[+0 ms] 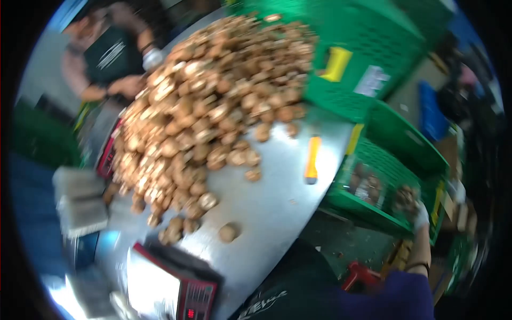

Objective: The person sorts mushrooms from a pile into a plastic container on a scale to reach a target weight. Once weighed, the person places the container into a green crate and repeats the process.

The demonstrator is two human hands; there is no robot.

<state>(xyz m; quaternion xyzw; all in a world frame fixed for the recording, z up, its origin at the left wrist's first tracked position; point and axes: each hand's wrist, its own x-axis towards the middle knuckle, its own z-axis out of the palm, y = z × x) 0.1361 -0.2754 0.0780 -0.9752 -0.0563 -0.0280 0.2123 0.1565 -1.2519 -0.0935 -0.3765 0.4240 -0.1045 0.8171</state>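
Note:
My right hand [421, 217], in a white glove, reaches into a green crate [410, 136] at the right. Its fingers are around a clear pack of mushrooms [406, 199] low in the crate. Another pack of mushrooms [366, 186] lies beside it in the same crate. At the bottom left, a blurred whitish shape by the scale looks like my gloved left hand [121, 305]; its fingers cannot be made out. Nearest to it is a red-edged digital scale [154, 282] with a bright weighing plate and a lit red display.
A large heap of brown mushrooms [213, 90] covers much of the metal table [266, 197]. An orange-yellow cutter-like tool [313, 159] lies near the edge. Stacked clear trays [80, 200] stand left, a second scale [108, 152] beyond. A co-worker [109, 53] stands across; a big green crate [354, 58] is behind.

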